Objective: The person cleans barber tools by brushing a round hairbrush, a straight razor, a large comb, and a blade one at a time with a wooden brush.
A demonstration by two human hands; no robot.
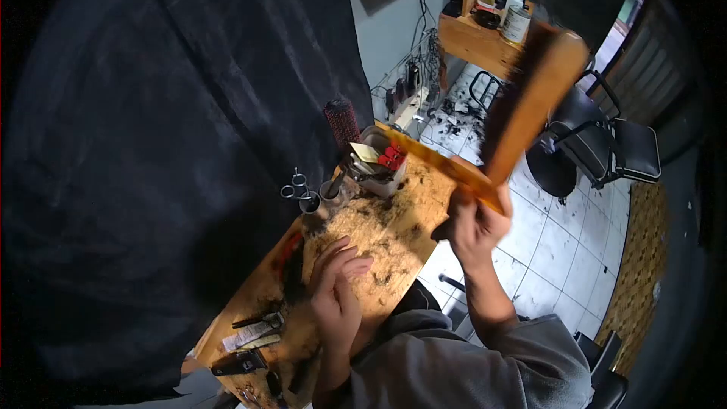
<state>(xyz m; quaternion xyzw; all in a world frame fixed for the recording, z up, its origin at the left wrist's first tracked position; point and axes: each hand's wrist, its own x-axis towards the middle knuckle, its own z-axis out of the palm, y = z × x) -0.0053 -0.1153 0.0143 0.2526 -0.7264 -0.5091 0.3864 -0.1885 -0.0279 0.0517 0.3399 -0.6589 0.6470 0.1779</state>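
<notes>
A wooden brush point(539, 98) with dark bristles is held up in my right hand point(478, 220), its bristles facing left. The same hand grips an orange, flat comb-like piece point(447, 167) that points to the upper left. My left hand point(337, 288) is over the wooden table point(363, 223), fingers apart and holding nothing. Beyond it stands a container point(381, 182) with red clips point(392, 156) and other tools. A round brush point(342, 123) rises behind that container, and scissors point(297, 186) stand in a small cup to its left.
Black clippers point(239, 362) and a tube point(254, 333) lie at the table's near left. A dark curtain point(174, 144) hangs on the left. Black chairs point(606, 144) stand on the tiled floor point(530, 235) at right. Bottles point(516, 24) sit on a wooden shelf point(477, 44).
</notes>
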